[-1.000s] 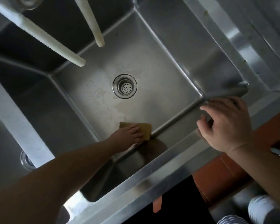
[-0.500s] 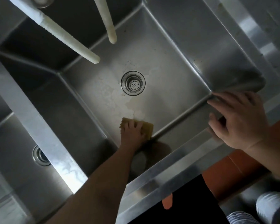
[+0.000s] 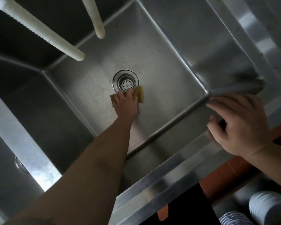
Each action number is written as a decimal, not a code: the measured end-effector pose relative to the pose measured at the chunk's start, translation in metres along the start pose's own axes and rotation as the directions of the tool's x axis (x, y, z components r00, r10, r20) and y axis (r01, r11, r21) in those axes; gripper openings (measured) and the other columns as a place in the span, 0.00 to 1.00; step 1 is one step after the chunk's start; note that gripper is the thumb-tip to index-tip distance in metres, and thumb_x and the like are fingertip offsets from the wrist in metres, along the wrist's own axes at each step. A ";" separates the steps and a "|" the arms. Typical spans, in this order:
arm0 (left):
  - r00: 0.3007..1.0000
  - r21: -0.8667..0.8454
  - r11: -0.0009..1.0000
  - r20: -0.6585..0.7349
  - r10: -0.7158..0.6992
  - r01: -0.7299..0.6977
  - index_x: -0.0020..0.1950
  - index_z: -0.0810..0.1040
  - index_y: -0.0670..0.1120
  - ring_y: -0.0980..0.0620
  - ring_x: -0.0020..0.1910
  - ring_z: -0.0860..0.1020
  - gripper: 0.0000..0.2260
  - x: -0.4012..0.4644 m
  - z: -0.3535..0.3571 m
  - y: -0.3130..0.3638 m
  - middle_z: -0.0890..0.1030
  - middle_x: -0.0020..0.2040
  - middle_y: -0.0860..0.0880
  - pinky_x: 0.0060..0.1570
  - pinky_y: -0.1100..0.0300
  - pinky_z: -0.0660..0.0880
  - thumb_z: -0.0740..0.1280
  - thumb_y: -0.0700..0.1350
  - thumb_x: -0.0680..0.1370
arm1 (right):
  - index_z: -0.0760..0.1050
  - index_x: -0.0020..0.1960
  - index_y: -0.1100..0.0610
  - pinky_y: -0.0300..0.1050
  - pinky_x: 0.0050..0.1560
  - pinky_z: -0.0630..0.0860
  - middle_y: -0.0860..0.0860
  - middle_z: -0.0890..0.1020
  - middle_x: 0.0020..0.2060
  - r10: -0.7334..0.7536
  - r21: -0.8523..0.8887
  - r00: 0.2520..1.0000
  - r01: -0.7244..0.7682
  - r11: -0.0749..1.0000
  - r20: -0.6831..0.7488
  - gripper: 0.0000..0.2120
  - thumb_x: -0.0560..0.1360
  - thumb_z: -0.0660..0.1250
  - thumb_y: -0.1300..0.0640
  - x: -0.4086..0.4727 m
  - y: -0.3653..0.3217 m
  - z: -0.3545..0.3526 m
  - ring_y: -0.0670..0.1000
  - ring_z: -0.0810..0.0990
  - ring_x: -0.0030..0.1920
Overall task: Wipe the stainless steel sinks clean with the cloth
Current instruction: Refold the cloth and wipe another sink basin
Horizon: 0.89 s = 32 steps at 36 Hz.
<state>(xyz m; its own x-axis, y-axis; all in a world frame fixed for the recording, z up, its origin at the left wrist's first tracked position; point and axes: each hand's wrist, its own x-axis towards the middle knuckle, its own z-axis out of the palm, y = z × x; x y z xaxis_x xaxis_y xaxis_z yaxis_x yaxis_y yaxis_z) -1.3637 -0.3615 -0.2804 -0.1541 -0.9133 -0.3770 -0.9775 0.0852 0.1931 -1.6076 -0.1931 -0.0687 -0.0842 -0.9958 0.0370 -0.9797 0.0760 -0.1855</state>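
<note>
Brushed stainless steel walls slope down to the flat floor of the deep square sink basin (image 3: pixel 169 88), dull and water-marked around its round perforated drain strainer (image 3: pixel 125 83). On that floor, touching the strainer's near rim, lies the thin rectangular yellow-tan cloth (image 3: pixel 139 95), flat, its long axis running from the left wall toward the right wall. The left hand (image 3: pixel 126 103) presses it with fingers spread over its top. The right hand (image 3: pixel 238 125) rests on the basin's near-right corner rim, fingers loosely curved, gripping nothing. Two ribbed white spouts (image 3: pixel 39 30) hang above the far-left corner.
</note>
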 end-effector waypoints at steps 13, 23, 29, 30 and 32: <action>0.980 -0.079 0.983 0.128 -0.153 0.164 0.65 0.70 0.51 0.41 0.65 0.69 0.12 0.037 -0.022 0.017 0.71 0.66 0.44 0.61 0.43 0.66 0.59 0.46 0.81 | 0.83 0.51 0.61 0.58 0.58 0.69 0.54 0.85 0.49 0.036 0.005 0.999 -0.036 0.999 -0.019 0.14 0.72 0.63 0.56 -0.002 -0.001 0.000 0.59 0.81 0.53; 0.997 -0.278 0.960 0.052 0.052 -0.035 0.63 0.68 0.45 0.38 0.51 0.76 0.11 -0.065 -0.020 0.047 0.70 0.59 0.41 0.47 0.45 0.76 0.58 0.45 0.82 | 0.82 0.51 0.61 0.55 0.58 0.69 0.54 0.85 0.47 0.059 0.015 0.998 -0.059 0.998 -0.014 0.14 0.71 0.64 0.56 -0.002 -0.002 -0.001 0.59 0.81 0.52; 0.902 -0.093 0.975 0.369 0.222 -0.202 0.68 0.67 0.48 0.42 0.60 0.71 0.16 -0.105 0.020 0.046 0.69 0.64 0.41 0.55 0.47 0.74 0.62 0.51 0.82 | 0.82 0.51 0.60 0.55 0.57 0.69 0.55 0.85 0.47 0.077 0.020 0.997 -0.077 0.997 -0.006 0.12 0.72 0.64 0.58 -0.001 -0.002 -0.003 0.59 0.81 0.43; 0.896 -0.088 0.968 0.367 0.251 -0.235 0.67 0.67 0.48 0.42 0.60 0.70 0.17 -0.102 0.023 0.045 0.69 0.64 0.42 0.54 0.48 0.73 0.63 0.52 0.81 | 0.82 0.51 0.60 0.55 0.57 0.69 0.55 0.85 0.46 0.081 0.021 0.997 -0.081 0.997 -0.006 0.12 0.71 0.65 0.58 -0.001 -0.003 -0.003 0.59 0.81 0.43; 0.895 -0.057 0.958 0.346 0.282 -0.280 0.68 0.67 0.49 0.42 0.61 0.70 0.18 -0.092 0.026 0.046 0.69 0.64 0.42 0.50 0.50 0.71 0.64 0.53 0.80 | 0.82 0.50 0.60 0.55 0.57 0.70 0.55 0.85 0.45 0.086 0.024 0.996 -0.086 0.996 0.006 0.12 0.71 0.65 0.58 0.000 -0.003 -0.003 0.59 0.81 0.42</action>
<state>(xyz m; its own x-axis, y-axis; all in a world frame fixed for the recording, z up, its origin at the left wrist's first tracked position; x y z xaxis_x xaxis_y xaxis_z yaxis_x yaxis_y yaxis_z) -1.3981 -0.2638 -0.2604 -0.4636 -0.6550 -0.5966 -0.8853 0.3149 0.3423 -1.6049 -0.1928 -0.0648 -0.1672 -0.9858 0.0152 -0.9641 0.1603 -0.2119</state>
